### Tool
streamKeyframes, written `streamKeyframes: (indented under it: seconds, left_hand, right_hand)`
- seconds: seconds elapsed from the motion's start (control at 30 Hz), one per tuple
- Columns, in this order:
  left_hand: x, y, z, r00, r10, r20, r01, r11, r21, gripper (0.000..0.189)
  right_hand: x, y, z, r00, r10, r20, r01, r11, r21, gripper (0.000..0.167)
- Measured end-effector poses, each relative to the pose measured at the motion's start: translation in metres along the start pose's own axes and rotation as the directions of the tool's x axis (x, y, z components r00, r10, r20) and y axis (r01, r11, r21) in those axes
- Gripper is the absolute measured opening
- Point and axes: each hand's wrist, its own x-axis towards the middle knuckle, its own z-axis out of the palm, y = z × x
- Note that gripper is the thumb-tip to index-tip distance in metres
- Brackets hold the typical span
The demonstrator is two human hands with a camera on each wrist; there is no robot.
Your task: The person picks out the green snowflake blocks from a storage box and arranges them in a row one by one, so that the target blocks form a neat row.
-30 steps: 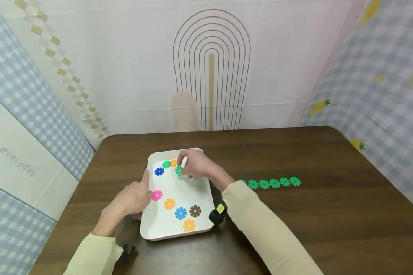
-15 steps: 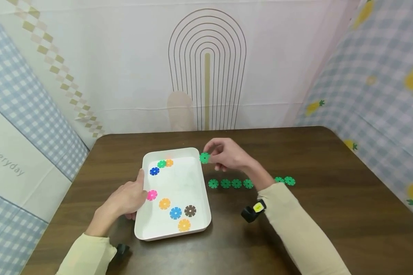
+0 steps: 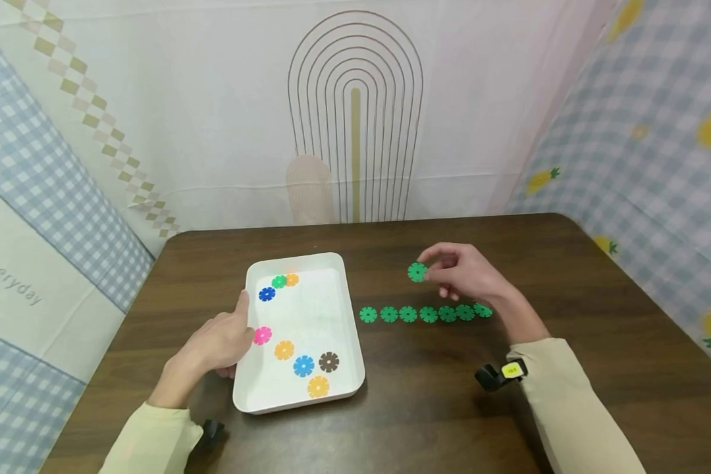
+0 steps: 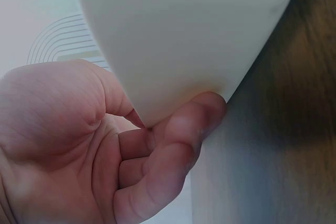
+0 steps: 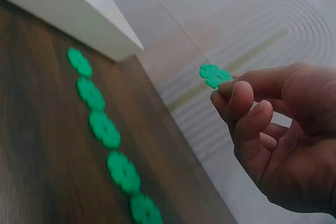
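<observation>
My right hand (image 3: pixel 465 270) pinches a green notched disc (image 3: pixel 417 272) by its edge, raised over the table. In the right wrist view that disc (image 5: pixel 214 75) juts from between thumb and fingertips. Below it in the head view runs a row of matching green discs (image 3: pixel 407 314); the wrist partly covers its right end. A white tray (image 3: pixel 355 342) stands left of the row. My left hand (image 3: pixel 222 339) grips its left side, one finger lying along the rim. Curled fingers press the tray's outer wall (image 4: pixel 178 40) in the left wrist view.
Inside the tray lie a pink disc (image 3: pixel 263 336), a dark blue disc (image 3: pixel 266 294), a green disc (image 3: pixel 279 282), a light blue disc (image 3: pixel 303 366), a brown disc (image 3: pixel 328 362) and several orange ones (image 3: pixel 284 349). The dark wooden table (image 3: pixel 415 421) meets a hanging cloth (image 3: pixel 225 131) behind.
My right hand has lifted the green disc out of the tray's far right part and carried it rightward past the rim, above the row. The left hand stays on the tray.
</observation>
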Motion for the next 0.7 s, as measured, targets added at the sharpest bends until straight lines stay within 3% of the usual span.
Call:
streamKeyframes:
  seconds: [0.37,0.6,0.7]
  left_hand:
    - [0.0,0.003,0.0,1.0,0.021,-0.004,-0.021,1.0,0.024,0.072]
    - [-0.004,0.0,0.001,0.999,0.033,0.009,-0.033,0.999,0.026,0.08]
    - [-0.003,0.0,0.001,1.0,0.028,-0.005,-0.028,1.0,0.009,0.074]
  right_hand:
    - [-0.034,0.045,-0.036,0.994,0.07,-0.082,-0.067,0.997,0.04,0.037]
    - [-0.044,0.069,-0.053,0.988,0.104,-0.116,-0.096,0.993,0.072,0.043]
    - [-0.047,0.077,-0.06,0.985,0.113,-0.13,-0.105,0.992,0.067,0.044]
